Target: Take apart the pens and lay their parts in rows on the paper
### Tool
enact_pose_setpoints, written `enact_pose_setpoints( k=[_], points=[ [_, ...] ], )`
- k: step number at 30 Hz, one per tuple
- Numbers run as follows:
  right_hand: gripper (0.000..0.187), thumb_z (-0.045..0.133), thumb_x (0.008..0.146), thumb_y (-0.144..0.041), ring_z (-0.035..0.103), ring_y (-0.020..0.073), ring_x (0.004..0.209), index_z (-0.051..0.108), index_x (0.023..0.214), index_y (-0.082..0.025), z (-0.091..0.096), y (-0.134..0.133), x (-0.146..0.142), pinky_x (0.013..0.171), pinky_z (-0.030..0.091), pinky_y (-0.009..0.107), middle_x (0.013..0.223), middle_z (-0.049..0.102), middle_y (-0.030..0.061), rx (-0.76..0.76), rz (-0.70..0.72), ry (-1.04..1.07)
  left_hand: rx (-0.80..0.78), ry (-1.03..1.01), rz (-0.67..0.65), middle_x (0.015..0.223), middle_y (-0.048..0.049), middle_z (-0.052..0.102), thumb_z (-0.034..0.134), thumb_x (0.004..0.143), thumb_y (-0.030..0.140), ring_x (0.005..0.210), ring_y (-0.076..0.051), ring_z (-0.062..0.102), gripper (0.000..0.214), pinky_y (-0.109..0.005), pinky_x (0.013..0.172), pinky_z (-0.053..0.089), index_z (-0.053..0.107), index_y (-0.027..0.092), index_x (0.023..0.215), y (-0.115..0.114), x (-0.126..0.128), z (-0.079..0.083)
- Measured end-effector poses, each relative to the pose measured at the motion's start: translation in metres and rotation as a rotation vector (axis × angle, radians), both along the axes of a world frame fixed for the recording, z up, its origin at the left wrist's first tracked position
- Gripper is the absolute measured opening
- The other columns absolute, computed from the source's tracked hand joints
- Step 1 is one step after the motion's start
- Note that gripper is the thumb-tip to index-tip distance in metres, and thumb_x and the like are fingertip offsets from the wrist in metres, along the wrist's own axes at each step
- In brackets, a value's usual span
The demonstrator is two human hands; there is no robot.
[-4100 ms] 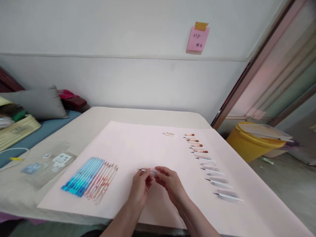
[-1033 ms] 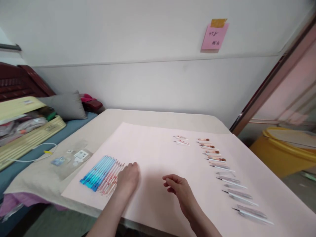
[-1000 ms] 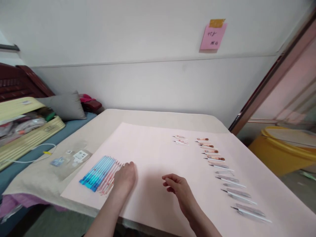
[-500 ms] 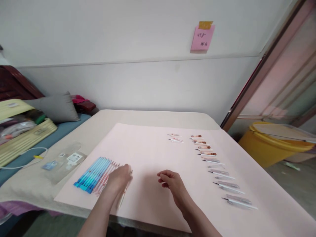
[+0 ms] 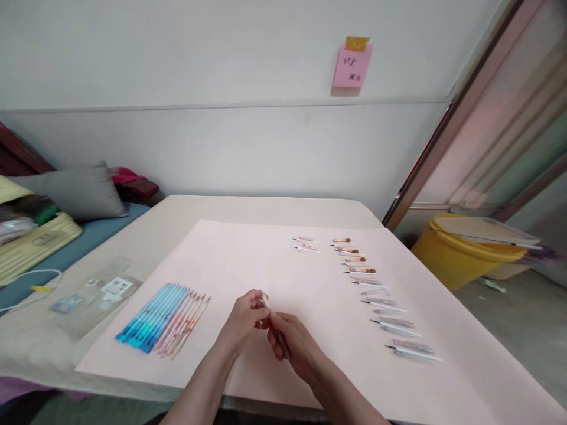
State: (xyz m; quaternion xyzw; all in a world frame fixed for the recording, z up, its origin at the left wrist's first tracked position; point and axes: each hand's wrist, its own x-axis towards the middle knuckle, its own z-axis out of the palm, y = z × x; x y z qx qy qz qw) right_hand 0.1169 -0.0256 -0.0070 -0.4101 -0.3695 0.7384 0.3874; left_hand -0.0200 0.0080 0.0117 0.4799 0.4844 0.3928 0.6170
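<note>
Both hands meet over the front middle of the pale pink sheet. A slender whitish pen slants through them, its thin end sticking up past the fingertips. My left hand pinches its upper part. Lower down, my right hand has its fingers closed around the barrel, which is partly hidden. To the left lies a close row of blue pens, with several pink-and-white patterned pens beside them.
Dark-tipped thin sticks with grey pieces and brown-ended pieces form a column at right. Two small groups of slim parts lie farther back. Clear plastic packaging rests left; a yellow bin stands beyond the right edge.
My left hand has moved right from beside the patterned pens, bringing a pen along. My right hand, earlier empty, has come in and closed on it. The view has shifted slightly right.
</note>
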Motion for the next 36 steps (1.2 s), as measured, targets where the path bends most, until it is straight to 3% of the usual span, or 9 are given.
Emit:
enact_pose_setpoints(
  k=[4,11,15,17,22,25,30,32,36],
  points=[
    [0.032,0.051,0.081,-0.048,0.019,0.0022,0.034,0.052,0.073,-0.016,0.000,0.000,-0.001,0.038,0.010,0.021,0.046,0.037,-0.0089,-0.076,0.023,0.081,-0.092,-0.223,0.097,0.088,-0.0082,0.065,0.064,0.069,0.030,0.077,-0.015,0.059,0.031,-0.030,0.074,0.044,0.061,0.015,0.096,-0.003,-0.001,0.001],
    [0.032,0.050,0.081,-0.046,0.016,0.0026,0.032,0.049,0.068,-0.017,0.001,-0.002,-0.008,0.037,0.008,0.022,0.041,0.034,-0.0095,-0.052,-0.024,0.013,-0.080,-0.128,0.182,0.076,-0.0068,0.067,0.069,0.064,0.034,0.072,-0.014,0.058,0.023,-0.030,0.077,0.044,0.063,0.014,0.072,-0.002,-0.002,0.000],
    [0.028,0.046,0.082,-0.041,0.016,0.0038,0.032,0.047,0.065,-0.018,0.003,-0.001,-0.009,0.036,0.009,0.023,0.039,0.032,-0.0094,-0.030,-0.019,-0.082,-0.044,-0.097,0.188,0.071,-0.0038,0.064,0.068,0.065,0.032,0.068,-0.013,0.056,0.019,-0.028,0.073,0.044,0.061,0.014,0.068,-0.003,0.000,0.002],
    [0.027,0.045,0.082,-0.040,0.021,0.0052,0.035,0.048,0.065,-0.019,0.003,-0.001,-0.009,0.038,0.012,0.023,0.041,0.034,-0.0080,0.039,-0.031,-0.194,-0.025,-0.080,0.198,0.067,-0.0018,0.062,0.068,0.065,0.032,0.065,-0.012,0.055,0.019,-0.028,0.070,0.043,0.059,0.015,0.066,-0.003,0.001,-0.001],
    [0.030,0.045,0.082,-0.038,0.034,0.0092,0.046,0.047,0.059,-0.019,-0.003,-0.001,-0.010,0.046,0.023,0.024,0.048,0.041,-0.0041,0.372,-0.133,-0.552,0.051,0.064,0.324,0.051,0.0052,0.047,0.070,0.062,0.041,0.053,-0.009,0.044,0.033,-0.025,0.059,0.039,0.049,0.018,0.056,-0.001,0.003,-0.011],
    [0.030,0.043,0.084,-0.039,0.033,0.0085,0.043,0.049,0.062,-0.019,-0.005,0.001,-0.009,0.044,0.023,0.024,0.046,0.039,-0.0051,0.308,-0.113,-0.488,0.001,0.042,0.302,0.054,0.0041,0.050,0.071,0.061,0.044,0.052,-0.009,0.045,0.032,-0.025,0.057,0.039,0.053,0.017,0.061,-0.001,0.005,-0.009],
    [0.028,0.042,0.083,-0.040,0.028,0.0063,0.036,0.048,0.066,-0.018,-0.003,0.005,-0.005,0.040,0.018,0.023,0.044,0.039,-0.0064,0.115,-0.093,-0.358,-0.138,-0.361,0.166,0.093,-0.0100,0.065,0.069,0.067,0.032,0.086,-0.018,0.059,0.036,-0.032,0.079,0.045,0.061,0.016,0.098,-0.004,0.006,-0.002],
    [0.027,0.042,0.083,-0.038,0.029,0.0059,0.037,0.049,0.067,-0.018,-0.003,0.005,-0.004,0.040,0.019,0.022,0.044,0.040,-0.0064,0.132,-0.086,-0.358,-0.112,-0.351,0.151,0.087,-0.0087,0.065,0.070,0.065,0.028,0.084,-0.017,0.060,0.030,-0.032,0.080,0.045,0.063,0.015,0.091,-0.004,0.005,-0.002],
    [0.027,0.042,0.084,-0.037,0.030,0.0055,0.038,0.051,0.067,-0.018,-0.006,0.004,-0.003,0.042,0.020,0.021,0.044,0.039,-0.0066,0.186,-0.067,-0.349,-0.054,-0.173,0.229,0.063,0.0023,0.056,0.072,0.063,0.032,0.058,-0.009,0.052,0.023,-0.027,0.066,0.044,0.058,0.016,0.072,-0.004,0.004,-0.005]
  ],
)
